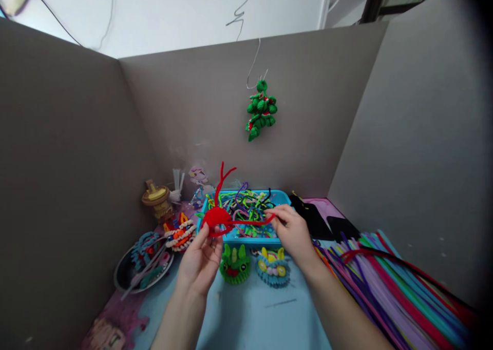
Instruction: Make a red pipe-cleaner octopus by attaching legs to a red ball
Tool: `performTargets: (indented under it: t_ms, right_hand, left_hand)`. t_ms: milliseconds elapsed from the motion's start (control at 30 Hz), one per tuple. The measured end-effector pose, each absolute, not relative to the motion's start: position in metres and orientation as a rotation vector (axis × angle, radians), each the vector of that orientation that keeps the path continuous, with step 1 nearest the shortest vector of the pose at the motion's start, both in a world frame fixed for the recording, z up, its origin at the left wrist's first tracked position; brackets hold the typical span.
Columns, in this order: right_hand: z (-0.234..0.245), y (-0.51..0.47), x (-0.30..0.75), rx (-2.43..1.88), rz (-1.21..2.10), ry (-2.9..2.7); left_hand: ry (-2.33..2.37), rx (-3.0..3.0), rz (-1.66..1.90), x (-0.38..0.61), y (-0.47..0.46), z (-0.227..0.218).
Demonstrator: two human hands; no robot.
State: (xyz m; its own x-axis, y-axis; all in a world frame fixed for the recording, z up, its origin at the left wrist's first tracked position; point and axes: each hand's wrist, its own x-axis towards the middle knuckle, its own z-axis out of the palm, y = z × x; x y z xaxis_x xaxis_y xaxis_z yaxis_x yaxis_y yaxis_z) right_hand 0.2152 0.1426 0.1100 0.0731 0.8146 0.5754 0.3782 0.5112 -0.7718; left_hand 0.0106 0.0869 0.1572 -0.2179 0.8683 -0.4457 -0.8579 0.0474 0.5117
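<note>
Between my hands is a red pipe-cleaner piece (217, 218), a rounded body with two strands rising from its top and another stretched to the right. My left hand (204, 260) pinches the body at its lower left edge. The end of the right-hand strand is gripped between the thumb and fingers of my right hand (290, 229). Just below, a green pipe-cleaner creature head (234, 265) and a blue one with yellow eyes (273, 268) stand on the table. Behind the red piece lies a blue tray (246, 242) of loose pipe-cleaner scraps.
Long coloured pipe cleaners (400, 283) lie in a bundle at the right. A metal bowl (125, 273) with blue pieces and tools is at the left, near a spool-like holder (157, 198). Grey panels (192, 109) enclose the table; a green ornament (262, 109) hangs at the back.
</note>
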Motion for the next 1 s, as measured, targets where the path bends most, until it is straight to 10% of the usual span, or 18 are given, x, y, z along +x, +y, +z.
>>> performTargets:
  t_ms: [200, 1000]
  right_hand:
    - [0.126, 0.124, 0.196, -0.853, 1.154, -1.043]
    - [0.125, 0.099, 0.156, -0.733, 1.507, -0.938]
  left_hand:
    - [0.846, 0.066, 1.514, 0.019, 0.085, 0.151]
    - [0.690, 0.104, 1.452, 0.033, 0.078, 0.147]
